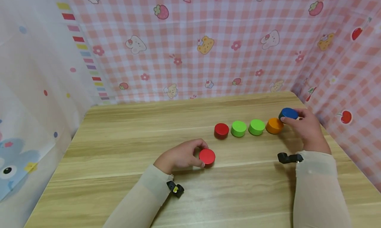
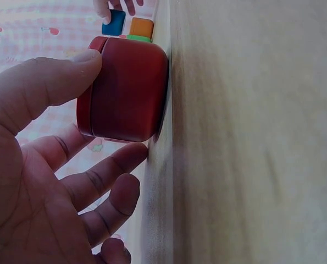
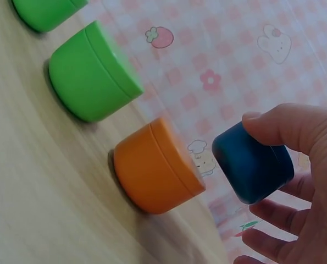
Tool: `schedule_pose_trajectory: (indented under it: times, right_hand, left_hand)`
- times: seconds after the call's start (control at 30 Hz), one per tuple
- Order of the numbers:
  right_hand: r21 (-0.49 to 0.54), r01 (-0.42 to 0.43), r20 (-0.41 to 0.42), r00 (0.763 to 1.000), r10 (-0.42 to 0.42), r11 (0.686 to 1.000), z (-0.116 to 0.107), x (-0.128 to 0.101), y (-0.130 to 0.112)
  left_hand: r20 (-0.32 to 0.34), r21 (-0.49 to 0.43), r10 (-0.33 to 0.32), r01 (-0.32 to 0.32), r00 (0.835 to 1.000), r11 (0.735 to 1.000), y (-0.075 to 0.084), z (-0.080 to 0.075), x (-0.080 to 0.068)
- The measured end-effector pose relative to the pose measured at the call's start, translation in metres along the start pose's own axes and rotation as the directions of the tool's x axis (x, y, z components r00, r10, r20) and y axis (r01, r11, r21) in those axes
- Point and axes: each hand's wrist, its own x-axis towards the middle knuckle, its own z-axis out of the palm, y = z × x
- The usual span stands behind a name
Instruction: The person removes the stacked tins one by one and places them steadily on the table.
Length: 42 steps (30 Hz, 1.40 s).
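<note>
My left hand [image 1: 182,155] holds a bright red round lidded container [image 1: 207,157] between thumb and fingers, low over the wooden table. In the left wrist view the thumb presses the side of this red container [image 2: 127,91] near its lid, and the lower fingers are loosely curled. At the right, my right hand [image 1: 308,128] pinches a dark blue lidded container [image 1: 288,114]. The right wrist view shows the blue container [image 3: 254,164] raised off the table, tilted, beside an orange container [image 3: 159,168] and apart from it.
A row on the table [image 1: 119,148] runs from a darker red container [image 1: 221,131] through two green containers [image 1: 238,129] to the orange one [image 1: 274,126]. Checked pink curtains [image 1: 178,33] hang behind and at the right, a white one [image 1: 38,66] at the left.
</note>
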Motion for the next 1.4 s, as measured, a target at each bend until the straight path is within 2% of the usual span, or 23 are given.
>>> schedule_pose_trajectory:
  times: [0.33, 0.6, 1.13, 1.27, 1.4]
  right_hand:
    - [0.016, -0.072, -0.072, 0.995, 0.073, 0.997, -0.004, 0.004, 0.012]
    - [0.045, -0.159, -0.134, 0.977, 0.163, 0.986, -0.005, 0.006, 0.021]
    - [-0.112, -0.194, -0.058, 0.980, 0.189, 0.975, -0.003, 0.009, 0.030]
    - [-0.133, -0.214, -0.048, 0.977, 0.209, 0.968, -0.001, 0.009, 0.028]
    - [-0.154, -0.223, -0.051, 0.975, 0.217, 0.963, 0.002, 0.011, 0.028]
  left_hand:
    - [0.001, 0.012, -0.006, 0.006, 1.000, 1.000, 0.001, 0.001, 0.002]
    - [0.003, 0.018, 0.005, -0.005, 1.000, 1.000, 0.001, 0.001, 0.003]
    - [-0.008, 0.017, 0.005, -0.005, 1.000, 1.000, 0.003, 0.002, 0.002]
    - [-0.032, 0.028, -0.006, 0.007, 0.999, 1.000, 0.003, 0.001, 0.002]
    - [-0.084, 0.036, -0.025, 0.028, 0.996, 0.999, 0.002, -0.003, 0.000]
